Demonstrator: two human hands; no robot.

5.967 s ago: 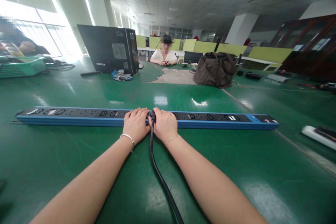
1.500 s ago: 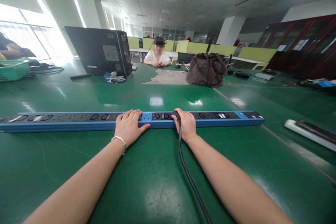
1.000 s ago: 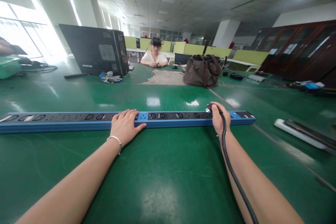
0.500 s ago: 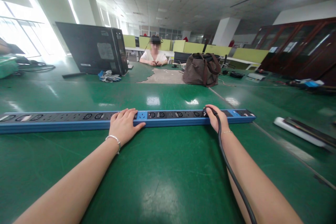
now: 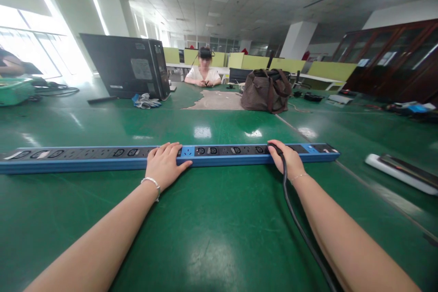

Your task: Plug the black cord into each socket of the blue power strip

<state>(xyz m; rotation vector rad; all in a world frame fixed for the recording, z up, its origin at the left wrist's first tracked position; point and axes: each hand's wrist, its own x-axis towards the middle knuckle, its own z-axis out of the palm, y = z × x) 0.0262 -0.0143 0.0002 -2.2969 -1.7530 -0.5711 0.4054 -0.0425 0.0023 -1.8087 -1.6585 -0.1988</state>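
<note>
A long blue and black power strip (image 5: 219, 159) lies across the green table, its row of sockets facing up. My left hand (image 5: 166, 164) rests over the strip left of its middle, fingers on the top face and thumb along the front side; it is wrapped round the strip. Toward the strip's right end, my right hand (image 5: 284, 159) is closed on a black plug, at the sockets. The plug is mostly hidden by the fingers, so its fit in a socket cannot be told. Its black cable (image 5: 294, 214) runs down beside my right forearm.
Behind the strip stand a black computer case (image 5: 126, 66), gloves (image 5: 146, 101) and a brown bag (image 5: 265, 91). A person (image 5: 203, 73) sits across the table (image 5: 205, 219). A green basket (image 5: 15, 91) is at the far left, a white bar-shaped object (image 5: 400, 173) at the right.
The view has shifted slightly, so most things appear a little further right. My right hand is lower over the plug, which now shows less. My left hand keeps its place on the strip.
</note>
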